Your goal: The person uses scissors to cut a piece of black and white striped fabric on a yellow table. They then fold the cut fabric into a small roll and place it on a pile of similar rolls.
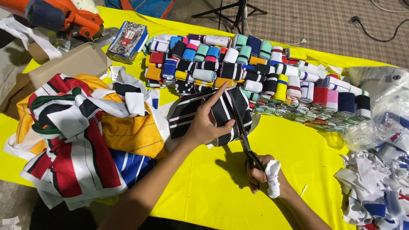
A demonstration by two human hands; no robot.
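My left hand [205, 123] grips a black fabric piece with thin white stripes [191, 110], holding it up over the yellow table cover [213, 187]. My right hand [260, 172] holds a pair of scissors [243, 132], with a white cloth wrapped around its thumb. The scissor blades reach up into the right part of the striped piece, beside my left fingers.
Many rolled fabric bands in mixed colours [251, 72] are stacked at the back. A heap of striped coloured fabric pieces [85, 132] lies left, by a cardboard box [64, 64] and an orange tool [64, 17]. White scraps [375, 187] and plastic bags [383, 110] sit right.
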